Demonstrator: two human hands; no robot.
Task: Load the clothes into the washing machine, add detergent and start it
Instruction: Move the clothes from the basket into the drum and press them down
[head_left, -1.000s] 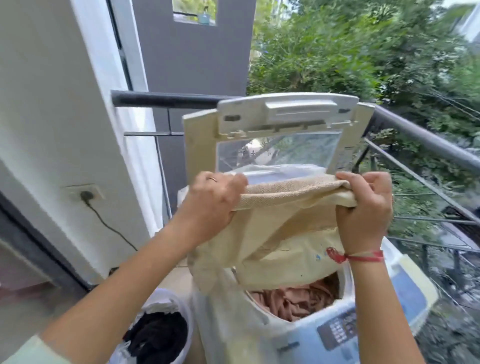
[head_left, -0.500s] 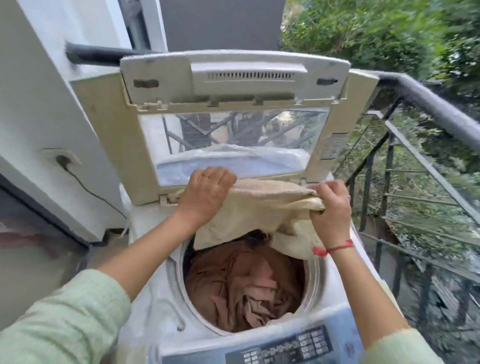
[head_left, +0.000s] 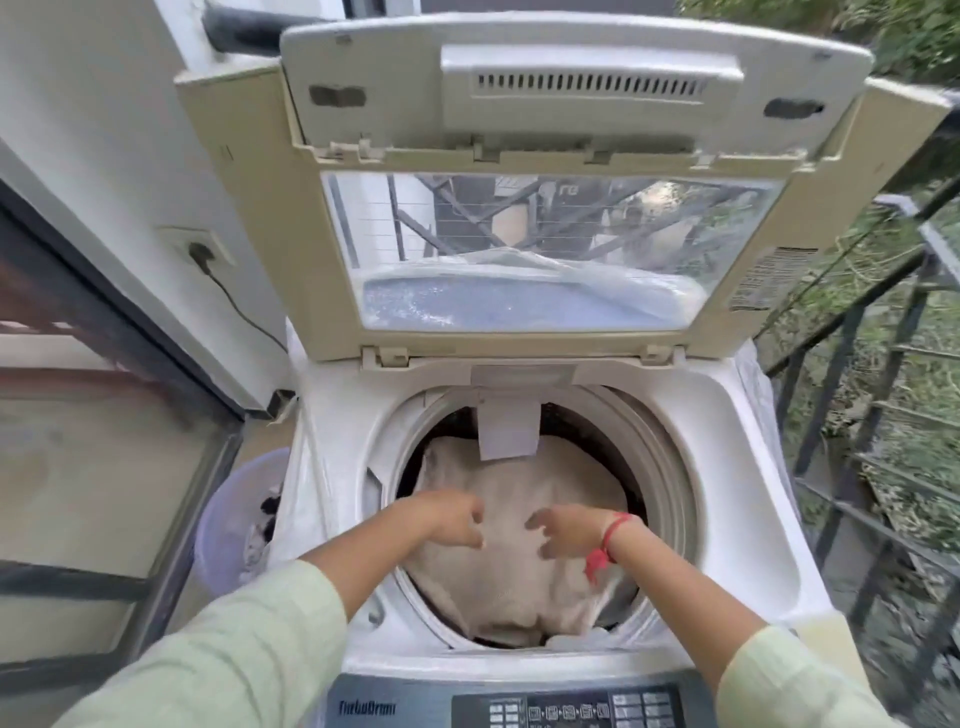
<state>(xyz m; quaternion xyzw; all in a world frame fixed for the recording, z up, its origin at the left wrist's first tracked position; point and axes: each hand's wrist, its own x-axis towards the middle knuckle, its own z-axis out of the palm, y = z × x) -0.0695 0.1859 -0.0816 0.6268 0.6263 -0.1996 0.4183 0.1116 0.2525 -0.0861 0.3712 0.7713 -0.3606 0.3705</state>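
Beige cloth (head_left: 519, 587) lay spread inside drum of washing machine (head_left: 753, 519), lid (head_left: 519, 104) propped upright behind. Left hand (head_left: 457, 519) and right hand (head_left: 563, 530) hung over cloth, near each other, fingers loosely curled, gripping nothing; contact with cloth unclear. Control panel (head_left: 566, 709) sat at near edge. Lilac basket (head_left: 228, 509) with dark clothes stood just left of machine.

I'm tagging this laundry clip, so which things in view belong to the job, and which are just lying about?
Part of the job: washing machine, its raised lid, beige cloth in the drum, control panel, basket of clothes, left hand and right hand over the cloth.
Just there: wall socket, balcony railing, greenery.
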